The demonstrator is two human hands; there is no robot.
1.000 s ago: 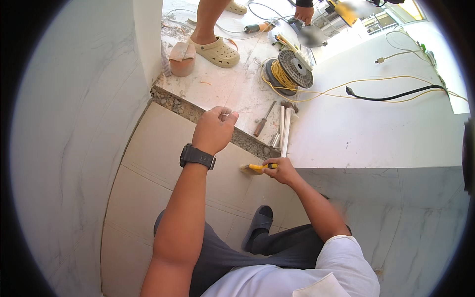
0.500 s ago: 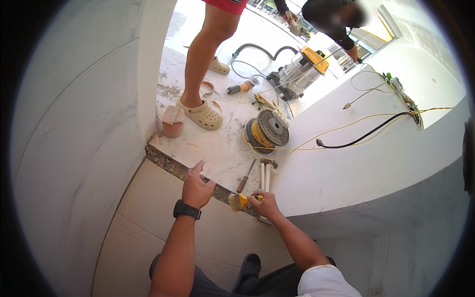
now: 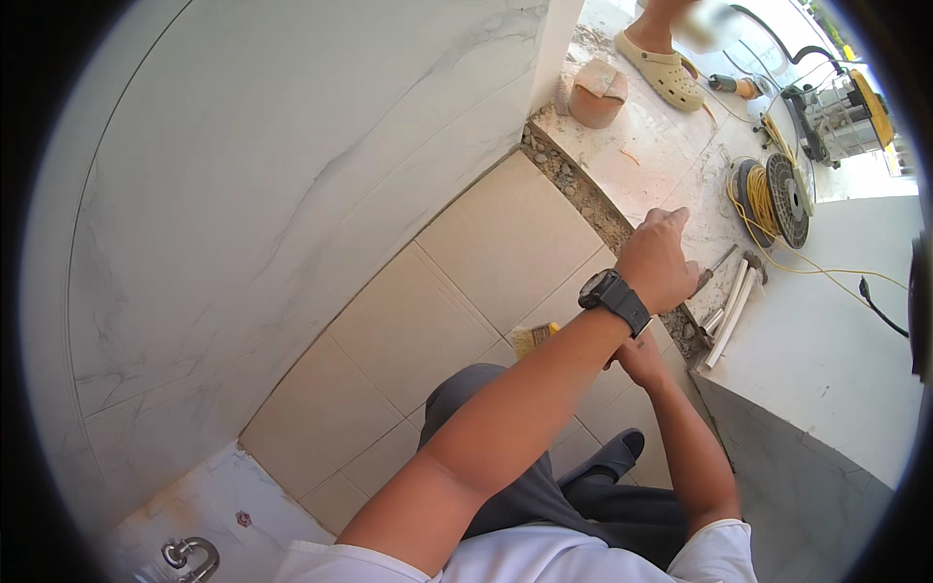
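My left hand (image 3: 657, 260) hovers at the edge of the raised white floor, over the rubble-filled gap (image 3: 610, 223). It is empty, with its fingers partly stretched and the thumb apart. Close by its thumb lies a screwdriver (image 3: 717, 267); the hand covers part of that spot. My right hand (image 3: 639, 360), lower and partly behind my left forearm, is closed around a paintbrush with a yellow handle. Pale bristles of the paintbrush (image 3: 530, 338) show on the other side of the forearm, above the beige tiles (image 3: 457, 282). The brush's middle is hidden.
White pipe-like pieces (image 3: 734, 316) lean by the low wall at right. Beyond are a yellow cord reel (image 3: 777, 199), a cut container (image 3: 598, 94), an angle grinder (image 3: 736, 85), a vacuum (image 3: 846, 117) and another person's clog (image 3: 661, 70). A marbled wall (image 3: 321, 146) stands at left.
The view has swung left and down. My right hand has drawn the brush back from the gap, over the beige tiles behind my left forearm. My left hand stays near the gap, closer to the screwdriver.
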